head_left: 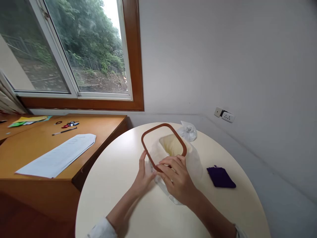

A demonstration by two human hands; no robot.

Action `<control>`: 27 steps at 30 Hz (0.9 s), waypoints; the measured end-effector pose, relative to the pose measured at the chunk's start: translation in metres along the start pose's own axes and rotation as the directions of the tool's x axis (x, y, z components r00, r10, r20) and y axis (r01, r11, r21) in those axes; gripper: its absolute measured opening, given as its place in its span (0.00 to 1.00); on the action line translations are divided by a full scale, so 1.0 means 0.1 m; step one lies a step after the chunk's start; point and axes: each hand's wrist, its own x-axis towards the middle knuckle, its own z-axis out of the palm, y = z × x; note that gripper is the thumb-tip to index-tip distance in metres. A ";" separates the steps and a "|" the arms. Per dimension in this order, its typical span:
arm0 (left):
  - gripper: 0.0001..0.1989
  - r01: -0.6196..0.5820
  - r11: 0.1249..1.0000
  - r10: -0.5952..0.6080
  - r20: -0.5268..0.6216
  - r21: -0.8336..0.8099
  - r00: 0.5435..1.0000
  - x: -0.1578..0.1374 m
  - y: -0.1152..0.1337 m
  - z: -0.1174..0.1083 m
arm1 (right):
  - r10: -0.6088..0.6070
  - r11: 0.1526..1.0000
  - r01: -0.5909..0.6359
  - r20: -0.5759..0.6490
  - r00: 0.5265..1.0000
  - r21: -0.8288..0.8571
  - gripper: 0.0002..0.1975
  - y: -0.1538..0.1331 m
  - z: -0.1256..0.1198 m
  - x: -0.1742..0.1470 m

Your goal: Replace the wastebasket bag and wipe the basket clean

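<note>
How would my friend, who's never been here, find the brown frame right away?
Look for the pale round table near the wall. Around its middle, the right hand holds the thin brown frame, with the left hand close by. Unlike the knotted white bag or dark purple cloth nearby, it's a rounded-corner outline you can see through.

The one view looks from the wearer's head, forward and down over the left hand [143,178] and right hand [177,181], with the round counter [111,185] close below. It faces a pale wall [178,66], the window [91,49] at upper left; the lens seems wide, though stretched edges make its tilt hard to judge.
</note>
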 end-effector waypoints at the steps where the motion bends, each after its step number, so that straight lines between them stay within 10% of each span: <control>1: 0.30 0.005 0.999 -0.005 -0.008 -0.033 1.000 -0.03 0.05 -0.05 | -0.010 1.000 0.010 0.008 1.000 -0.002 0.08 -0.02 0.01 -0.03; 8: 0.18 0.098 0.883 -0.118 -0.014 -0.459 0.993 -0.20 0.37 -0.27 | -0.062 0.997 0.067 0.095 0.994 -0.045 0.06 -0.16 0.18 -0.19; 15: 0.11 0.217 0.907 -0.226 0.018 -0.361 0.974 -0.26 0.52 -0.29 | -0.088 0.991 0.103 0.174 0.981 -0.083 0.06 -0.22 0.30 -0.32; 21: 0.11 0.230 0.898 -0.253 -0.011 -0.375 0.968 -0.21 0.51 -0.42 | -0.087 0.988 0.084 -0.017 0.996 -0.130 0.12 -0.16 0.20 -0.30; 27: 0.11 0.229 0.914 -0.250 -0.020 -0.334 0.968 -0.17 0.57 -0.63 | 0.141 0.990 -0.140 -0.071 0.987 0.027 0.16 -0.03 -0.06 -0.19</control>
